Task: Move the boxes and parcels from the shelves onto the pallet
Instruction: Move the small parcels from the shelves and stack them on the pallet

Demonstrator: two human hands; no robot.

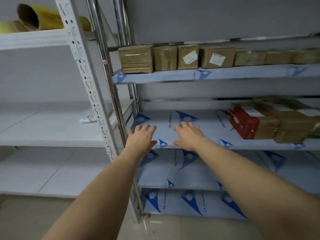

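Both my arms reach toward the middle shelf (207, 122), which is covered in white film with blue logos. My left hand (141, 138) and my right hand (188, 135) are open, palms down, holding nothing, over the bare left part of that shelf. A red-and-brown parcel (249, 121) lies to the right of my right hand, apart from it, with more brown parcels (294, 118) stacked behind it. On the shelf above, a row of several brown taped boxes (166, 58) runs from left to right. No pallet is in view.
A white slotted shelving unit (83, 70) stands to the left, with yellow rolls (34, 18) on its top board and a small plastic bag (88, 117) lower down. Two lower film-covered shelves (190, 174) lie below my arms. The floor is pale tile.
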